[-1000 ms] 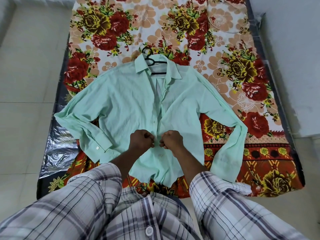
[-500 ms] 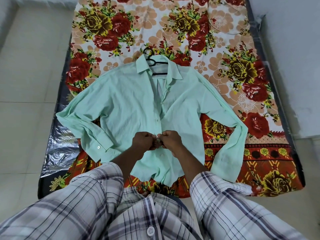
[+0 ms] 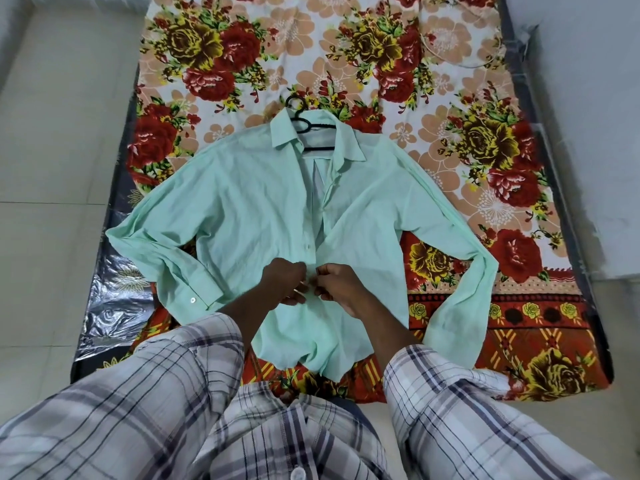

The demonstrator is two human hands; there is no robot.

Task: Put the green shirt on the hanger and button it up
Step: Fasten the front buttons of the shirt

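**Figure: view from above.** The green shirt point(image 3: 242, 209) lies front-up in the centre of the frame on a flowered bedsheet point(image 3: 450, 81). Its sleeves spread towards the left and right sides of the frame. The black hanger point(image 3: 313, 128) sits inside the shoulders, and only its hook and neck show at the collar point(image 3: 282, 131), upper centre.

Just below centre, the left hand point(image 3: 284, 282) and the right hand point(image 3: 337, 284) meet at the front opening. Their fingers are curled, and each hand pinches one front edge of the shirt. Whether a button lies between the fingertips cannot be told. One button point(image 3: 309, 247) shows just above the hands, and above it the front gapes open up to the collar.

**Handling, as judged.** The cloth looks thin, light and limp. It wrinkles, probably slides over the sheet, and gives no stiffness to push against. The firmer parts are likely the doubled front bands, the collar and the cuff point(image 3: 194, 292) at lower left.

The best hold appears to be on the two front bands, right beside a button and its hole. One hand takes each band, with the cloth drawn slightly taut between them. The buttons are small and smooth, so they are likely to slip from the fingertips. A hard pull on the front could drag the shirt off the hanger, since nothing pins it down.
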